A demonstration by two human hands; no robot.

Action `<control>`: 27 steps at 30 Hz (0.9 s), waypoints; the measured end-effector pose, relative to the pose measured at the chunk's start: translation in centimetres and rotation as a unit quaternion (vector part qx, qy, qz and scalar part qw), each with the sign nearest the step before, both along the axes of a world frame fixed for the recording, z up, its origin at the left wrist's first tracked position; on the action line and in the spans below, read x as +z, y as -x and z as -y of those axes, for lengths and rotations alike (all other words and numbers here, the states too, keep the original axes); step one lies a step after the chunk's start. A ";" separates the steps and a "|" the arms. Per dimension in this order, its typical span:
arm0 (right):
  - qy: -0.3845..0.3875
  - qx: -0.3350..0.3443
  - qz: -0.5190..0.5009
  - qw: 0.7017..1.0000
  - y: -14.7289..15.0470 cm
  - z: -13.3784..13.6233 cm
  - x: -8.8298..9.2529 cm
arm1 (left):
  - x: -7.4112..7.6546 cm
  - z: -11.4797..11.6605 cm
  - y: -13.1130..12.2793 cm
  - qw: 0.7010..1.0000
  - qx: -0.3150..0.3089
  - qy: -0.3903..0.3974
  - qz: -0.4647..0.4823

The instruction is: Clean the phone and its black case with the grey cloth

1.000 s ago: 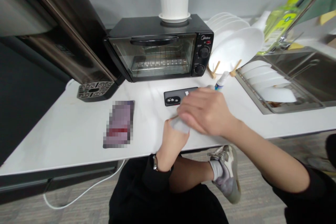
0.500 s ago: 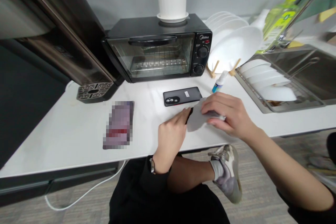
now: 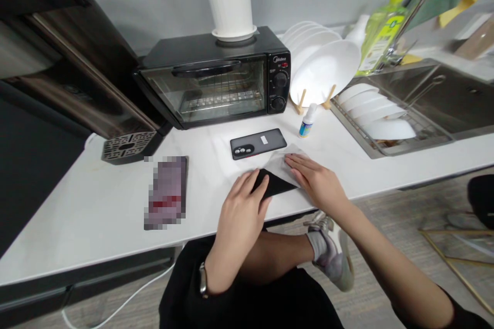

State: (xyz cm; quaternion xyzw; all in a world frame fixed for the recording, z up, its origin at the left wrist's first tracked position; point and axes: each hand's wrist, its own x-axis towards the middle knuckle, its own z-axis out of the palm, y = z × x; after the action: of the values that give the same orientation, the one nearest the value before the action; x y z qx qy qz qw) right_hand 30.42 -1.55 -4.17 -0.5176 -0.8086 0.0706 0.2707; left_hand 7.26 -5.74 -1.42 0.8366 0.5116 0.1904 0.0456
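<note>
On the counter in front of me lies a black cloth-like piece (image 3: 276, 184) with a pointed corner to the right. My left hand (image 3: 244, 203) rests over its left end, fingers stretched out and slightly apart. A thin grey, partly see-through sheet (image 3: 278, 160) adjoins the black piece; I cannot tell if the two are joined. Flat on that sheet is my right hand (image 3: 318, 180), its fingers extended. Just beyond the sheet lies a dark phone or phone case (image 3: 258, 144) with camera rings and a white label. Behind the right hand stands a small spray bottle (image 3: 307, 121).
A blurred-out purple phone-like object (image 3: 165, 193) lies left on the counter (image 3: 210, 193). Behind are a toaster oven (image 3: 216, 85) with a white pot (image 3: 229, 0), a dispenser (image 3: 127, 146) and racked plates (image 3: 328, 69). Bowls (image 3: 386, 118) sit by the sink (image 3: 463, 87) at right.
My right hand has lowered from its raised grip on the grey sheet and now lies flat on it. My left fingers have spread, and more of the black piece shows. The view has shifted right.
</note>
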 end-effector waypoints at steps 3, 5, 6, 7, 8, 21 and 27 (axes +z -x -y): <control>-0.008 -0.008 0.030 0.999 -0.3 -0.2 -0.3 | -0.1 -0.6 1.4 0.996 -0.039 0.044 0.070; -0.019 -0.026 0.052 0.998 0.3 0.2 -0.3 | -0.3 -0.9 2.0 0.991 -0.045 0.068 0.107; -0.027 -0.038 0.064 0.997 1.1 0.7 -0.3 | -0.5 -1.0 2.3 0.988 -0.043 0.077 0.125; -0.035 -0.045 0.076 0.995 2.1 1.4 -0.2 | -0.6 -1.1 2.4 0.985 -0.039 0.085 0.142; -0.042 -0.038 0.084 0.995 3.3 2.2 -0.1 | -0.7 -1.2 2.6 0.982 -0.031 0.094 0.159; -0.033 -0.045 0.087 0.995 3.4 2.9 -0.4 | -1.2 -2.1 3.0 0.970 -0.008 0.118 0.214; -0.011 0.072 0.047 0.996 8.2 5.1 0.0 | -1.4 -2.2 3.2 0.976 0.012 0.110 0.185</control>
State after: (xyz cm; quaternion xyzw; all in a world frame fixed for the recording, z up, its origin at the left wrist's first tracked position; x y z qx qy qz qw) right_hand 22.22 -6.62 -4.20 -0.4579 -0.8563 0.0566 0.2320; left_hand 4.10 -3.51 -2.81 0.7706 0.5219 0.2849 0.2294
